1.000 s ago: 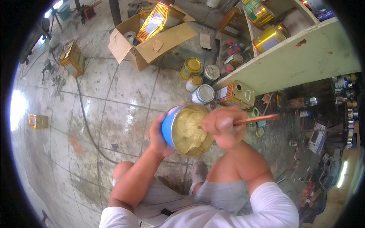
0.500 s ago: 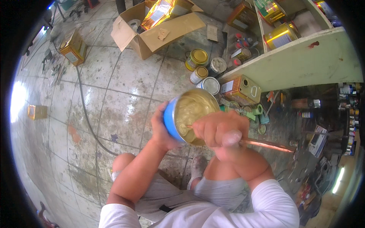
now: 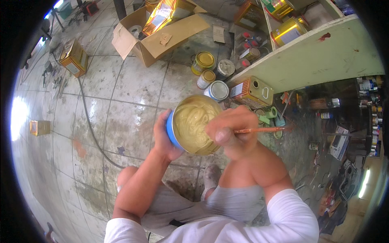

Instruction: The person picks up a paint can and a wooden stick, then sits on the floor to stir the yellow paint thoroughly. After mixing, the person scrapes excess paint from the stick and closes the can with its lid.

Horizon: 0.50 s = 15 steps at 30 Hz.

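Observation:
A blue tin can is tilted toward me in front of my knees. Inside it lies a thick, beige-yellow paste with swirled ridges. My left hand is wrapped round the can's left side and holds it up off the floor. Over the can's right rim, my right hand is closed round a thin reddish-brown stick. The stick's long end points out to the right. Its other end is hidden by my fist and the paste.
Paint cans stand on the tiled floor beyond the blue can, beside a rectangular metal tin. A cardboard box stands farther off. A pale green shelf fills the right back. A hose runs along the floor at left.
The blue can has moved slightly left and its mouth shows more. My right hand has shifted left with the stick, whose outer end has swung upward in the picture. The paste's swirls have changed.

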Each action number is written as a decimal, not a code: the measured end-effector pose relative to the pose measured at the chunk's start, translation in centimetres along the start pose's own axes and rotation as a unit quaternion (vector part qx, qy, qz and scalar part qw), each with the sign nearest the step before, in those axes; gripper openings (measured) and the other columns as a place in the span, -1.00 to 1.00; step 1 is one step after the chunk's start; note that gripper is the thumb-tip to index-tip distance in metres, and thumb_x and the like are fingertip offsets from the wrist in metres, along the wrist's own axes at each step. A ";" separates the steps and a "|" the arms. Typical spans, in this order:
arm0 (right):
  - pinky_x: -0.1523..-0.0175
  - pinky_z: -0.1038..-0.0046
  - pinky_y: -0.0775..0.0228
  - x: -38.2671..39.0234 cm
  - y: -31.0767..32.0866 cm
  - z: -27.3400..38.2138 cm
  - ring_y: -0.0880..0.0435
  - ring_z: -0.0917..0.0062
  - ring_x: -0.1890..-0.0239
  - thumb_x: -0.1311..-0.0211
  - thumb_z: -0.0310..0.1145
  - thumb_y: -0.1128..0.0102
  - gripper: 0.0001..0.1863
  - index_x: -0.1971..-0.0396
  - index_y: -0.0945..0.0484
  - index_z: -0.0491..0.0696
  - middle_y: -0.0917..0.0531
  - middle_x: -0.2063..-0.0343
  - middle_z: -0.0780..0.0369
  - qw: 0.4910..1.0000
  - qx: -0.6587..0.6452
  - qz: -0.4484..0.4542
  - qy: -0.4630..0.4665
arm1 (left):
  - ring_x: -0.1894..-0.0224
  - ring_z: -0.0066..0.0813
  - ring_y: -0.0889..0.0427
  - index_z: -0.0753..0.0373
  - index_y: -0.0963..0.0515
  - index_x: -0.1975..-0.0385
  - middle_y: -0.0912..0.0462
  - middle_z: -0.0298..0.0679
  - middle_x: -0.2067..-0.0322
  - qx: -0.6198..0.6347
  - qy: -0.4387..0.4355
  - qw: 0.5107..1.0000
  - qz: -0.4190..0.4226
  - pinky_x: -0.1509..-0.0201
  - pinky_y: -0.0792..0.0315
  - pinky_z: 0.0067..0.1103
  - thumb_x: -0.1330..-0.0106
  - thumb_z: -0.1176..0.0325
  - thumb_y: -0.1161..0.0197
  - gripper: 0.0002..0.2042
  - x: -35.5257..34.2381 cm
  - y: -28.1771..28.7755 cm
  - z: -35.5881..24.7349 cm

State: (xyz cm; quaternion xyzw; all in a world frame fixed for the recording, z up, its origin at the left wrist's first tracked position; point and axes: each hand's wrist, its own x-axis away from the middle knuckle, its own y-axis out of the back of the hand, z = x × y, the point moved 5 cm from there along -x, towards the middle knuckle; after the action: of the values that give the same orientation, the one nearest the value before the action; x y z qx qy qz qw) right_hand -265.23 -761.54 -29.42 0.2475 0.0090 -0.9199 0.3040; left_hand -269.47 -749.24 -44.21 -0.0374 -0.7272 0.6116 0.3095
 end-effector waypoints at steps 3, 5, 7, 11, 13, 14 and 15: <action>0.64 0.42 -0.20 0.2 -0.3 0.1 -0.32 0.50 0.79 -0.45 -0.12 -0.20 -0.39 0.78 -0.28 -0.10 -0.36 0.81 0.28 0.997 0.053 -0.031 0.044 | -0.15 -0.08 -0.61 0.29 -0.47 -0.22 -0.60 -0.02 -0.15 -0.009 0.006 1.000 -0.002 -0.31 -0.45 -0.22 -0.45 -0.07 0.12 -0.41 -0.1 0.1 0.4; 0.65 0.43 -0.17 0.1 -0.6 0.4 -0.30 0.50 0.79 -0.44 -0.11 -0.20 -0.39 0.79 -0.26 -0.09 -0.36 0.81 0.29 0.997 0.030 -0.030 0.070 | -0.16 -0.09 -0.61 0.29 -0.48 -0.21 -0.61 -0.02 -0.15 -0.014 0.006 1.000 0.003 -0.31 -0.45 -0.23 -0.45 -0.08 0.11 -0.41 -0.2 0.6 0.8; 0.65 0.42 -0.13 -0.2 -0.7 0.5 -0.28 0.49 0.80 -0.44 -0.12 -0.20 -0.38 0.81 -0.25 -0.07 -0.34 0.82 0.29 0.995 -0.041 -0.052 0.072 | -0.16 -0.10 -0.60 0.29 -0.49 -0.20 -0.61 -0.02 -0.14 -0.010 0.019 1.000 -0.003 -0.31 -0.45 -0.23 -0.45 -0.07 0.11 -0.42 -0.1 0.6 1.4; 0.65 0.40 -0.07 -0.4 -1.9 0.9 -0.22 0.48 0.81 -0.43 -0.15 -0.21 -0.37 0.83 -0.21 -0.05 -0.29 0.84 0.31 0.988 -0.118 -0.054 0.079 | -0.18 -0.08 -0.59 0.27 -0.50 -0.20 -0.61 -0.02 -0.14 -0.006 -0.027 0.998 -0.052 -0.33 -0.43 -0.20 -0.44 -0.09 0.10 -0.41 -0.2 1.2 1.8; 0.64 0.39 -0.06 0.1 -3.1 1.4 -0.21 0.47 0.81 -0.42 -0.17 -0.21 -0.37 0.84 -0.19 -0.04 -0.28 0.84 0.32 0.985 -0.139 -0.060 0.089 | -0.19 -0.06 -0.59 0.25 -0.49 -0.22 -0.60 -0.02 -0.16 0.005 -0.035 0.998 -0.043 -0.35 -0.41 -0.18 -0.44 -0.10 0.10 -0.40 -0.3 0.8 1.2; 0.63 0.39 -0.05 0.5 -3.6 1.7 -0.21 0.47 0.80 -0.42 -0.18 -0.22 -0.37 0.84 -0.18 -0.03 -0.28 0.83 0.32 0.982 -0.149 -0.065 0.095 | -0.19 -0.04 -0.58 0.24 -0.49 -0.22 -0.60 -0.01 -0.16 0.011 -0.039 0.998 -0.039 -0.35 -0.41 -0.17 -0.43 -0.11 0.10 -0.40 -0.3 0.5 0.8; 0.63 0.39 -0.06 0.7 -3.7 1.9 -0.23 0.47 0.79 -0.40 -0.23 -0.24 -0.46 0.77 -0.27 -0.05 -0.30 0.82 0.31 0.983 -0.152 -0.052 0.092 | -0.19 -0.04 -0.58 0.24 -0.49 -0.23 -0.59 -0.01 -0.17 0.014 -0.051 0.998 -0.036 -0.36 -0.40 -0.17 -0.43 -0.12 0.10 -0.39 -0.2 0.2 0.3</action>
State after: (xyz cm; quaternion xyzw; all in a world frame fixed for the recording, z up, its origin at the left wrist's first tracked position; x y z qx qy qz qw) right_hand -268.67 -759.24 -28.57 0.2807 0.1896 -0.8959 0.2873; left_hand -269.54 -749.51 -44.45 0.0241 -0.7344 0.6110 0.2945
